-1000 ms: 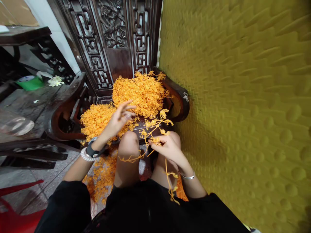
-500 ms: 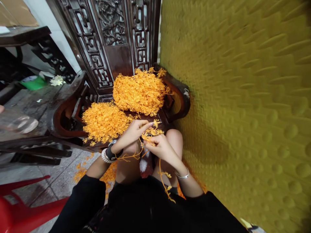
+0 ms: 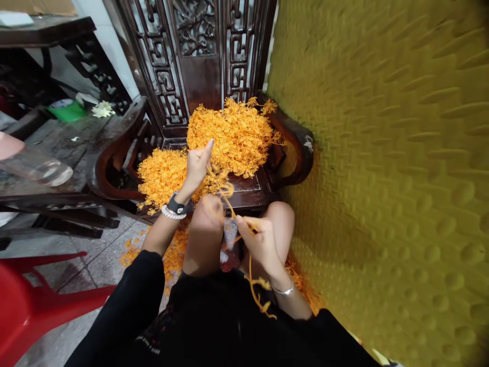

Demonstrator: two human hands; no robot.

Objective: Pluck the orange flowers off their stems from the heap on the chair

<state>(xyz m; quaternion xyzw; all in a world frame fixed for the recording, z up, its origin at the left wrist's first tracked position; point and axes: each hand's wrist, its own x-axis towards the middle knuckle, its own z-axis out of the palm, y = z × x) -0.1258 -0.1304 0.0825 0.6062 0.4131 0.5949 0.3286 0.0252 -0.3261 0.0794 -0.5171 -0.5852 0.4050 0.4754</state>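
An orange strand (image 3: 229,201) is pinched by the right hand (image 3: 260,242) and pulled up by the closed left hand (image 3: 196,165) (above the orange piles (image 3: 233,135) on the chair (image 3: 290,148)).

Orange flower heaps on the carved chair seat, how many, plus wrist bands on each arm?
Orange flower heaps: 2, the back heap and the front heap
Bands on left wrist: 2
Bands on right wrist: 1
Total: 5
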